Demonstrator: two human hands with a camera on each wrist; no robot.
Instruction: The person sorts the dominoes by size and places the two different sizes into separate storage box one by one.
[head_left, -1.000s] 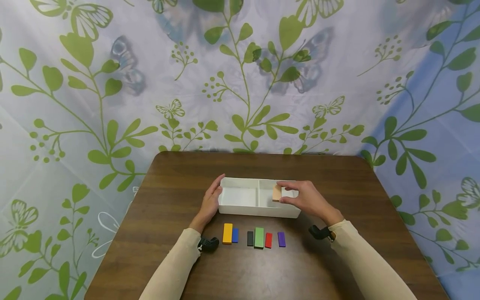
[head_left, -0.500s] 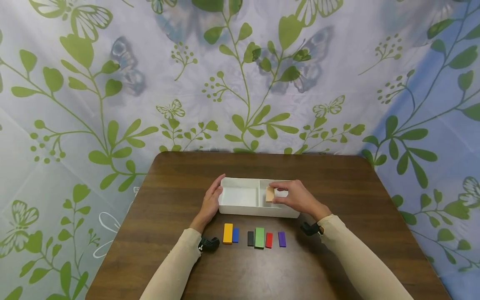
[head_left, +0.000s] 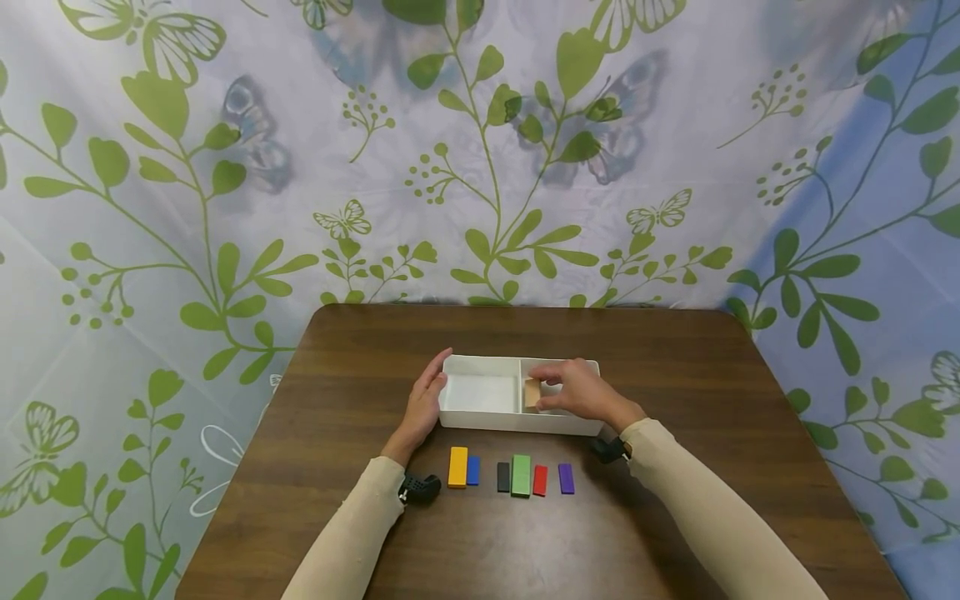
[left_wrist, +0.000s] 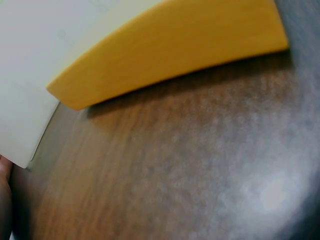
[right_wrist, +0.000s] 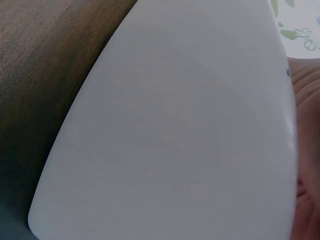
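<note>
A white box (head_left: 487,419) with two compartments lies lengthwise across the table. My left hand (head_left: 422,408) rests against its left end with the fingers extended along the wall. Between thumb and fingers, my right hand (head_left: 583,392) pinches a pale wooden block (head_left: 532,395). It holds the block upright down inside the right compartment, close beside the divider. In the right wrist view the box's white wall (right_wrist: 170,120) fills most of the picture, with part of the hand (right_wrist: 308,135) behind it; the block is hidden there.
Before the box lie a yellow block (head_left: 457,467), a blue one (head_left: 473,471), a black one (head_left: 502,477), a green one (head_left: 521,475), a red one (head_left: 540,480) and a purple one (head_left: 566,478). A patterned cloth (head_left: 480,167) hangs behind the brown table (head_left: 637,333).
My right hand has moved left and lowered the wooden block into the right compartment, up near the divider. The left hand has stayed at the box's left end.
</note>
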